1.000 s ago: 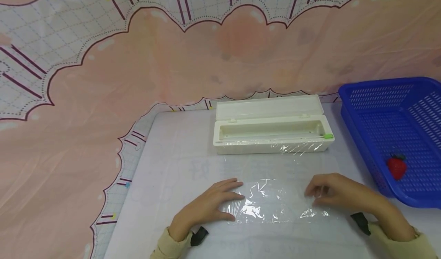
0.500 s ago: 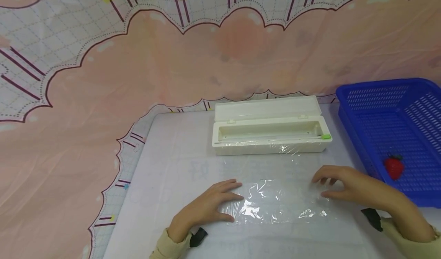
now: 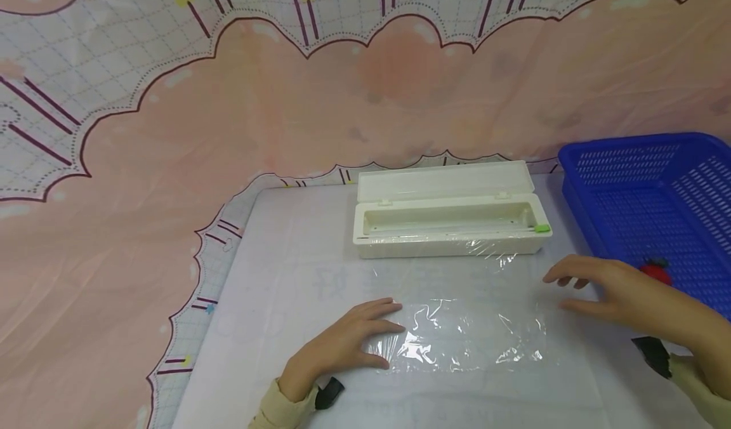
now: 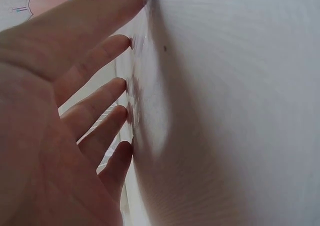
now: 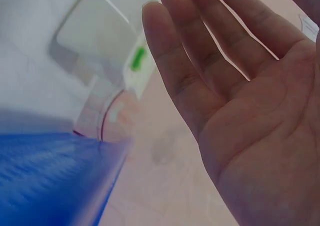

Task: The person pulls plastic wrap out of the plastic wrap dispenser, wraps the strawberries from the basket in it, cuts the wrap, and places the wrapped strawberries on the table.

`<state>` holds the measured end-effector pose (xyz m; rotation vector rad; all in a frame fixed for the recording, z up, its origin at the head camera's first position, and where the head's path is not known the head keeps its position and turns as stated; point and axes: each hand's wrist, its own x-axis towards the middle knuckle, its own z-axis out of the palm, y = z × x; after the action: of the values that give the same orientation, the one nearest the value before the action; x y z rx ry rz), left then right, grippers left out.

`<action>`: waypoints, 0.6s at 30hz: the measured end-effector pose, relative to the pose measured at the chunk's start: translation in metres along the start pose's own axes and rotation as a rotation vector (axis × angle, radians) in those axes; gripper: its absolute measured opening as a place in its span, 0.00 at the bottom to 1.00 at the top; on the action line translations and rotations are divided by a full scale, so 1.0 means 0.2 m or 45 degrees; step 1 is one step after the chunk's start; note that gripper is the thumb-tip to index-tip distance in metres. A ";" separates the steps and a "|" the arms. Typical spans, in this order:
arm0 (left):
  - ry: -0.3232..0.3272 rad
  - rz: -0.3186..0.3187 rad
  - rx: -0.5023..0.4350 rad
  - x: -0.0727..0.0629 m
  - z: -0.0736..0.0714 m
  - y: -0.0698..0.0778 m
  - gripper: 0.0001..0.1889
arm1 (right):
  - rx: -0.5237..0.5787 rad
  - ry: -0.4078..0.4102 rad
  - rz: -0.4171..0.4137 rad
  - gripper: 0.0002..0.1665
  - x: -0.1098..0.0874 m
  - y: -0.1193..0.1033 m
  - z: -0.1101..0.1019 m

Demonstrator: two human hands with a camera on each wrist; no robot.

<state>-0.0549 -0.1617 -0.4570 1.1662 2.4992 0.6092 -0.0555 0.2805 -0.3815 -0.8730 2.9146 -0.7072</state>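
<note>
A sheet of clear plastic wrap [image 3: 451, 337] lies on the table, running from the front of a white wrap dispenser box [image 3: 451, 245]. My left hand [image 3: 345, 337] rests with spread fingers on the sheet's left end; in the left wrist view its fingertips [image 4: 124, 85] press down at the surface. To the right of the sheet, my right hand [image 3: 617, 289] is raised, fingers relaxed and holding nothing. The right wrist view shows its bare palm [image 5: 270, 136]. Behind that hand a red strawberry [image 3: 655, 271] lies in a blue basket [image 3: 605, 226], partly hidden by the hand.
The dispenser's lid [image 3: 445, 181] stands raised at the back, and a green slider [image 3: 542, 228] sits at its right front corner. A patterned peach cloth [image 3: 285, 112] hangs behind the white table [image 3: 274, 245].
My right hand has moved off the wrap's right end, rightward and away toward the blue basket, and now covers part of the strawberry. My left hand has stayed in place.
</note>
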 end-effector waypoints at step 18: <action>0.010 0.012 -0.029 0.00 0.01 -0.02 0.31 | -0.198 0.085 0.041 0.31 0.01 0.14 -0.17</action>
<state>-0.0557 -0.1637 -0.4600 1.1702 2.4877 0.6445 -0.0757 0.3141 -0.3634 -0.8273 3.0697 -0.5232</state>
